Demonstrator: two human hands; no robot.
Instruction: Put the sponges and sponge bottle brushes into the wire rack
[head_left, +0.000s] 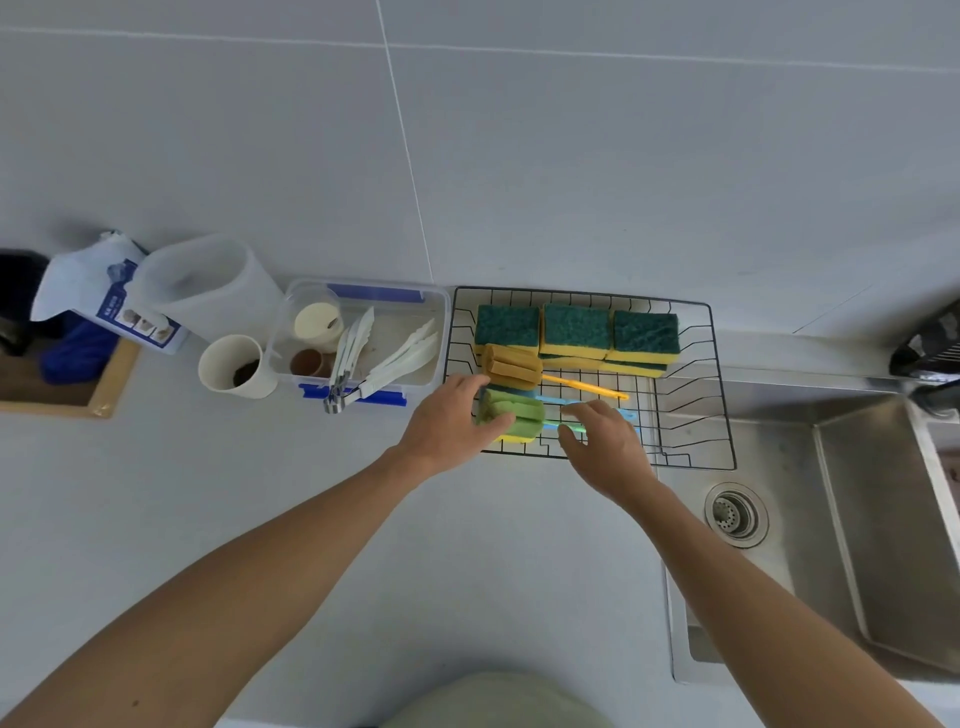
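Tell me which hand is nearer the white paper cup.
Left. The left hand is at the rack's left edge on the green brush head, to the right of the white paper cup; the right hand is farther right.

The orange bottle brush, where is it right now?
In the wire rack, the orange bottle brush lies just in front of the sponges, behind the green brush.

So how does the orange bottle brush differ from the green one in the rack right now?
The orange brush lies free on the wires, untouched; the green brush is under both hands, the left hand on its sponge head and the right hand at its handle. The orange brush sits nearer the stacked sponges; the green brush sits at the wire rack's near edge. Both lie flat with sponge heads pointing left.
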